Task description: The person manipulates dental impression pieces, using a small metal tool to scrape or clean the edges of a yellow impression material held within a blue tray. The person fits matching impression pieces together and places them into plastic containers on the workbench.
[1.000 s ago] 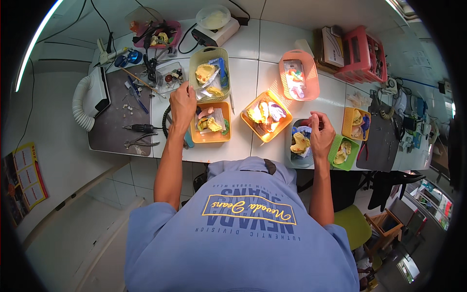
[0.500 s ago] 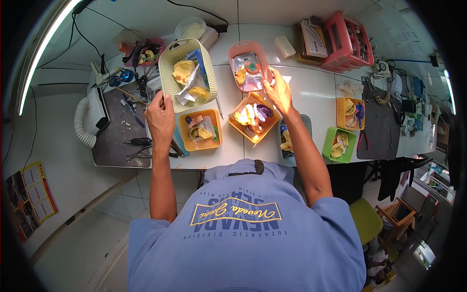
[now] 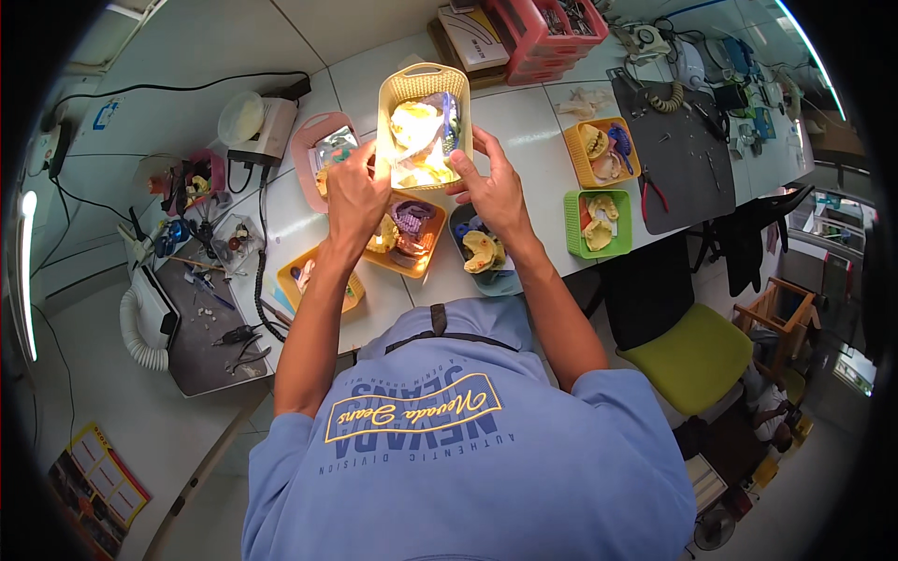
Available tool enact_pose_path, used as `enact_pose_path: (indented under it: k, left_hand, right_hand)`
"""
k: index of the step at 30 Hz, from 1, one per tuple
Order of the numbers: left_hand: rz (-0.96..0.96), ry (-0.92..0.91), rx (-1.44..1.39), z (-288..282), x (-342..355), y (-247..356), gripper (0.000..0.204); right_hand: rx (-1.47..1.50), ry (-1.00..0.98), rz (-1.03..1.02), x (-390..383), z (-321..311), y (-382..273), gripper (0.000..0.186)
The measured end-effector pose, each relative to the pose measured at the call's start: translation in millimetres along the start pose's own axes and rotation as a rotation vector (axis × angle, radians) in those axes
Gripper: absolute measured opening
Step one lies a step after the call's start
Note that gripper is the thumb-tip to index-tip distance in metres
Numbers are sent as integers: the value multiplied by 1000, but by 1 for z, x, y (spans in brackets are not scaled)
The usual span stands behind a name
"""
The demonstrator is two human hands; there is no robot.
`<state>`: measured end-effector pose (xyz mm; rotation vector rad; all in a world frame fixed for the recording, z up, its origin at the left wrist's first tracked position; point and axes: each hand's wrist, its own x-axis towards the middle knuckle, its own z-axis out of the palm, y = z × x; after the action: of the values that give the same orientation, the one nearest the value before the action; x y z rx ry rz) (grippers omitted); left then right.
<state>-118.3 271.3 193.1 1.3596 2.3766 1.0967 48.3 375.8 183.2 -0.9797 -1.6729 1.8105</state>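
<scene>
Both my hands hold a cream perforated plastic basket [image 3: 426, 84] by its sides, lifted over the white table. My left hand [image 3: 360, 192] grips its left near corner with curled fingers. My right hand [image 3: 494, 187] closes on the right side, thumb at the rim. Inside, under bright light, lie yellow dental casts [image 3: 413, 123], a white packet and a blue item [image 3: 451, 117]. A pink basket [image 3: 304, 140] stands beside my left hand, partly hidden. Below the held basket is an orange basket [image 3: 416, 271] with casts and a purple piece. A grey-blue basket [image 3: 491, 285] holds another yellow cast [image 3: 483, 251].
A yellow-orange basket [image 3: 351, 297] sits behind my left forearm. To the right stand another yellow basket [image 3: 608, 179], a green basket [image 3: 585, 248] and red-handled pliers [image 3: 652, 187] on a dark mat. Pink drawers [image 3: 552, 42] are at the back. A green-seated chair [image 3: 692, 360] stands right.
My view has turned right. The cream basket has moved rightward across the table, now in both hands. My right hand has let go of the pink basket.
</scene>
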Motion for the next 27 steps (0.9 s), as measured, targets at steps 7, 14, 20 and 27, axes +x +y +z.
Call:
enact_pose_path:
  k: [7,14,20,27]
  left_hand:
    - [279,-7,126,82,1,-14,28]
    - [-150,-212,-178,29,-26,32,36]
    - [-297,-106,-221,-7,-95,-11,33]
    - [-457,-30,-282,-27,-151,-39,31]
  right_hand:
    - [-137,227,115,18,-47,45,51]
    - [-311,208,211,42,-74,81,51]
    - [-217,148,140,41,-72,90,48]
    - [-173,217,73,-18,-128,73,28]
